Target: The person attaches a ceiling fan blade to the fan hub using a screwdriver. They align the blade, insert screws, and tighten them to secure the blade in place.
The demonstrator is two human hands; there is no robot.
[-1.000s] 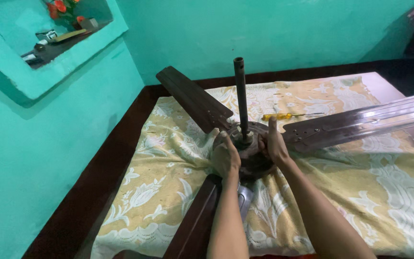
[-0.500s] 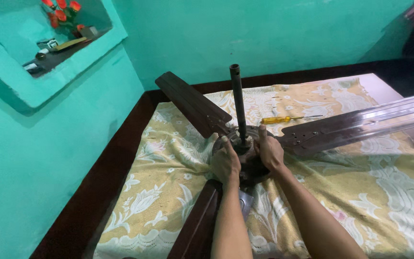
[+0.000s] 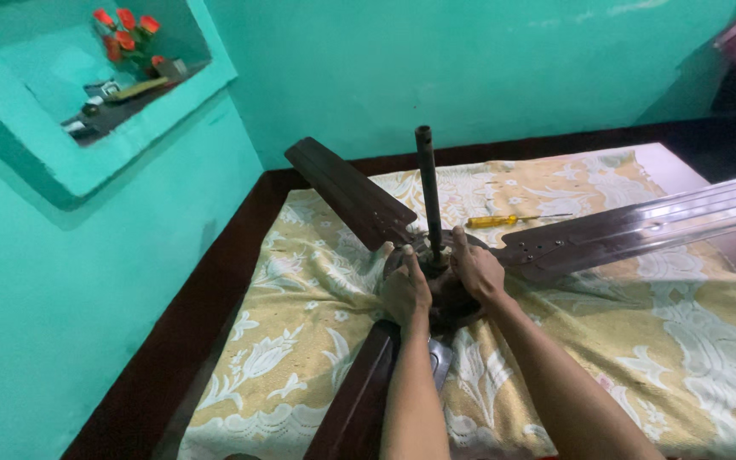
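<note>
Both my hands are on the ceiling fan hub (image 3: 445, 290), a dark round metal motor housing lying on the bed. My left hand (image 3: 406, 294) cups the hub's near-left rim, fingers curled narrow against the metal. My right hand (image 3: 477, 271) presses on the right side, fingers closed around the base of the down rod (image 3: 428, 192), or right beside it; hard to tell from this angle whether they wrap it fully. The rod is a dark, slim metal tube standing upright out of the hub centre, open at the top.

Three blades leave the hub. One dark brown blade (image 3: 347, 192) runs to 11 o'clock, flat and matte. A second blade (image 3: 641, 228) runs to 2 o'clock, long, glossy, ribbed lengthwise, catching light. A third blade (image 3: 359, 400) comes toward me at 7 o'clock, dark and smooth, partly under my left forearm.

The fan lies on a bedsheet (image 3: 300, 341), yellow cloth with white floral pattern, slightly rumpled. A screwdriver (image 3: 513, 220) with a yellow plastic handle and thin steel shaft lies on the sheet at 1 o'clock from the hub, apart from my hands.

The bed frame (image 3: 189, 332) is dark polished wood. At 10 o'clock a wall niche (image 3: 87, 94) in the turquoise wall holds red artificial flowers (image 3: 125, 34) and small clutter, too small to name.
</note>
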